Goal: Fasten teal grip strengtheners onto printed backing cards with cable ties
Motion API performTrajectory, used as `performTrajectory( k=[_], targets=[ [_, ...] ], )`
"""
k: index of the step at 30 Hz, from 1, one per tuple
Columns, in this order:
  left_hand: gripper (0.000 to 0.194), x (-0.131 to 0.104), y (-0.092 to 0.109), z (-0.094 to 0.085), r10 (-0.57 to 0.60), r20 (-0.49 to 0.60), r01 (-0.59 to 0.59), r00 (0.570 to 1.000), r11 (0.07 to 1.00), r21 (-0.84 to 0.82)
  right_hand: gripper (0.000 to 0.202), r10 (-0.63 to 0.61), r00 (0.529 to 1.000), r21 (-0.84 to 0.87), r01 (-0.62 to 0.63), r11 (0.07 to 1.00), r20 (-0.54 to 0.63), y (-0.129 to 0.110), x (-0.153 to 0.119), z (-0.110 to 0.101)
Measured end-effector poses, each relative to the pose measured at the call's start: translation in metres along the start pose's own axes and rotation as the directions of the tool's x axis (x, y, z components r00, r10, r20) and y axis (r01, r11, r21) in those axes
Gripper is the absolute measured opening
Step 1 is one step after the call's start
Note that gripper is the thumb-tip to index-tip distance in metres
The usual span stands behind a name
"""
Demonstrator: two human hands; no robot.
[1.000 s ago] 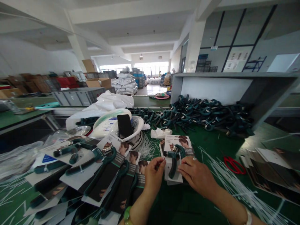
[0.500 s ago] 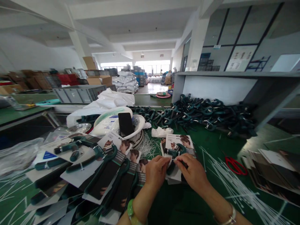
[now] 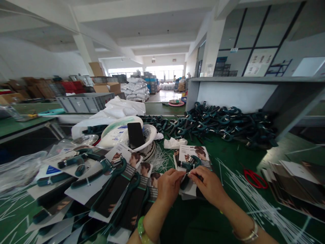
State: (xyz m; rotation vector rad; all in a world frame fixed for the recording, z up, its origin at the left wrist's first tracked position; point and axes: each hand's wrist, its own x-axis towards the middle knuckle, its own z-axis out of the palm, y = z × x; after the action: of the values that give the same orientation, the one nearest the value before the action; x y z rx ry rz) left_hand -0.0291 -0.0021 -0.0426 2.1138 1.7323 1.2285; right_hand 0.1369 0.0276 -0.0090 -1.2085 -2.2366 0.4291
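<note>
While the left hand [image 3: 169, 185] and right hand [image 3: 210, 187] pinch a thin white tie [image 3: 188, 173] by the green tool [image 3: 194, 161], pull gently and evenly.

From far off, I see a big factory workshop. Past the hands [image 3: 169, 184], lots of look-alike green tools [image 3: 210, 120] lie heaped on a green counter [image 3: 233, 154]. Far beyond the hands are stacked white sacks [image 3: 135, 89]. Ahead, left of the hands, sit a grey crate [image 3: 85, 103] and brown boxes [image 3: 37, 88].
</note>
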Motion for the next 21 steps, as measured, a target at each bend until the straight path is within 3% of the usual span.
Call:
performTrajectory(
  k=[7, 21],
  targets=[
    [0.023, -0.001, -0.003, 0.000, -0.024, -0.019, 0.023, 1.000, 0.999, -0.030, 0.024, 0.003, 0.999, 0.039, -0.001, 0.999, -0.034, 0.003, -0.001, 0.001],
    [0.023, -0.001, -0.003, 0.003, 0.029, -0.026, -0.032, 0.999, 0.995, -0.099, 0.024, 0.013, 0.994, 0.005, -0.014, 1.000, 0.113, -0.003, 0.007, -0.009]
  ],
)
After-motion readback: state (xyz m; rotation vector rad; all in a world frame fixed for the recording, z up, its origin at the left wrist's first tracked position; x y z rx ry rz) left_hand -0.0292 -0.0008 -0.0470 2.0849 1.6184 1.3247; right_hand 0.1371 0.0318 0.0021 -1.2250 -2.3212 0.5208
